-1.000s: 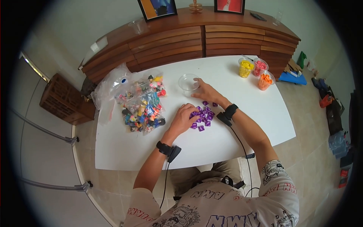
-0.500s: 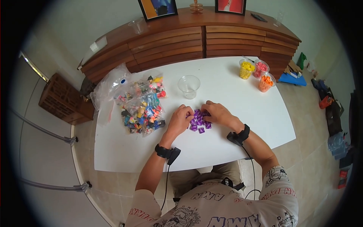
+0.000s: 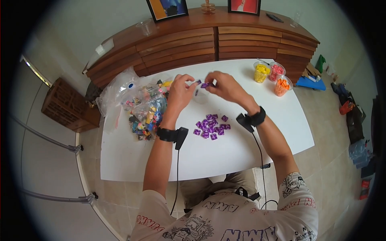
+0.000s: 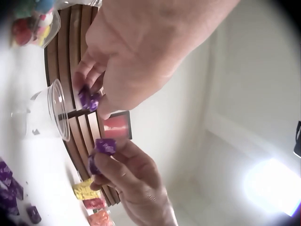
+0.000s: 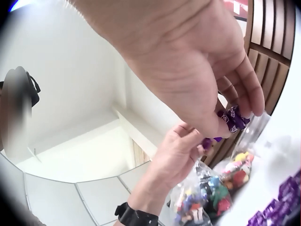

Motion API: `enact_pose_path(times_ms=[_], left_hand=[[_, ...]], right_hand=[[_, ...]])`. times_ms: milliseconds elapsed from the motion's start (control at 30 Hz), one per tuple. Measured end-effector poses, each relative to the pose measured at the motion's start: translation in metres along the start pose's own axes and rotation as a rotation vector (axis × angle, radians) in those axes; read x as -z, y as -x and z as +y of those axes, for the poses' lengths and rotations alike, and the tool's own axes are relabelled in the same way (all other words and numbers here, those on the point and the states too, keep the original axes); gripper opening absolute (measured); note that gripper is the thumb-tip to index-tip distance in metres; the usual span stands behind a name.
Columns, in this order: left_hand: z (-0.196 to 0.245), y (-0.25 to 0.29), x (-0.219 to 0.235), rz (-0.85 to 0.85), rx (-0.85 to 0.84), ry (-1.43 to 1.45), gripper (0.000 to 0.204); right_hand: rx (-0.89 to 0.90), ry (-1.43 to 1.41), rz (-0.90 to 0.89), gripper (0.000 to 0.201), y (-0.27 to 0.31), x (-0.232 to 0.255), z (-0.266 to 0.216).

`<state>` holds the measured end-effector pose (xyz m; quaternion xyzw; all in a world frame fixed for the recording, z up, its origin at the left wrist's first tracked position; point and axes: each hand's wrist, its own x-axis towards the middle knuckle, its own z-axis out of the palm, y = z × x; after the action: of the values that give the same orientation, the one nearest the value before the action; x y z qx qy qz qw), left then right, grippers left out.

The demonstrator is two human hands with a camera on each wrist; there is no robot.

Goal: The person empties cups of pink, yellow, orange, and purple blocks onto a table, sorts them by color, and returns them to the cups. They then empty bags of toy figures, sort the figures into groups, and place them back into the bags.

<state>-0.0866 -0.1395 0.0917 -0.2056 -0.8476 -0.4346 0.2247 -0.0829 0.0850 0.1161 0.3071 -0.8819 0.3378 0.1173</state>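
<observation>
Above the clear plastic cup point(image 3: 200, 98), both hands are raised side by side. My left hand point(image 3: 181, 91) pinches purple wrapped candies point(image 4: 88, 100) between thumb and fingertips. Purple wrapped candies point(image 5: 233, 118) are also pinched in my right hand point(image 3: 228, 87), and the left wrist view shows two of them at its fingertips. In the head view the hands partly cover the cup's rim; the left wrist view has the cup upright on the white table point(image 3: 140, 162). Nearer the body, a loose pile of purple candies point(image 3: 208, 127) lies on the table.
Clear bags of small colourful toys point(image 3: 149, 112) lie at the left, beside a crumpled plastic bag point(image 3: 116, 90). Cups of yellow point(image 3: 261, 72), pink point(image 3: 276, 70) and orange pieces point(image 3: 282, 86) stand at the back right. A wooden cabinet point(image 3: 177, 44) runs behind the table.
My right hand left the cup and came to the pile beside the left. Both hands then picked up purple candies and moved forward over the cup. The pile is now more spread out.
</observation>
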Motion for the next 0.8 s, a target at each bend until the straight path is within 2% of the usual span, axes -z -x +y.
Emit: enact_pose_path(times_ms=[33,67,133,167,200,233,267,300,333,367,500,567,633,667,733,767,800], left_hand=[[0.002,0.005,0.006,0.022,0.012,-0.023,0.016],[0.002,0.012,0.012,0.020,0.010,-0.024,0.016],[0.002,0.034,0.022,-0.114,0.143,-0.070,0.018],[0.001,0.045,0.025,-0.112,0.148,-0.070,0.018],[-0.001,0.058,0.026,-0.249,0.185,-0.055,0.020],[-0.004,0.069,0.026,-0.387,0.221,-0.041,0.022],[-0.008,0.078,0.023,-0.385,0.225,-0.042,0.022],[-0.012,0.088,0.016,-0.425,0.199,-0.043,0.024],[-0.011,0.093,0.011,-0.469,0.169,-0.044,0.026],[-0.011,0.096,0.006,-0.497,0.209,-0.021,0.032],[-0.003,0.097,-0.009,-0.551,0.248,-0.027,0.040],[-0.001,0.101,-0.017,-0.485,0.093,-0.073,0.048],[0.002,0.101,-0.026,-0.478,0.077,-0.087,0.050],[0.003,0.100,-0.030,-0.467,0.061,-0.099,0.052],[0.002,0.100,-0.038,-0.487,0.041,-0.124,0.050],[0.002,0.101,-0.041,-0.506,0.025,-0.148,0.048],[0.001,0.100,-0.043,-0.504,0.027,-0.150,0.048]], right_hand=[[0.024,-0.014,0.075,0.030,-0.005,0.000,0.001],[0.023,-0.014,0.078,0.030,-0.004,0.002,0.002],[-0.024,-0.022,0.117,0.033,0.004,0.007,0.003],[-0.146,-0.039,0.031,0.034,0.015,0.012,-0.004],[-0.145,-0.039,0.026,0.034,0.030,0.008,0.006],[-0.133,0.078,-0.061,0.036,0.046,-0.001,0.023],[-0.120,0.194,-0.149,0.038,0.058,-0.010,0.033],[-0.120,0.191,-0.151,0.038,0.066,-0.016,0.034],[-0.203,0.181,-0.210,0.038,0.074,-0.021,0.032],[-0.286,0.173,-0.269,0.039,0.080,-0.023,0.032],[-0.304,0.129,-0.318,0.053,0.079,-0.030,0.028],[-0.286,0.112,-0.197,0.076,0.061,-0.034,0.026],[-0.196,0.157,-0.002,0.095,0.033,-0.039,0.025],[-0.198,0.156,-0.001,0.095,0.018,-0.046,0.029],[0.018,0.181,0.192,0.099,-0.012,-0.066,0.043],[0.019,0.177,0.190,0.099,-0.025,-0.073,0.047],[-0.009,0.165,0.100,0.100,-0.037,-0.078,0.051]])
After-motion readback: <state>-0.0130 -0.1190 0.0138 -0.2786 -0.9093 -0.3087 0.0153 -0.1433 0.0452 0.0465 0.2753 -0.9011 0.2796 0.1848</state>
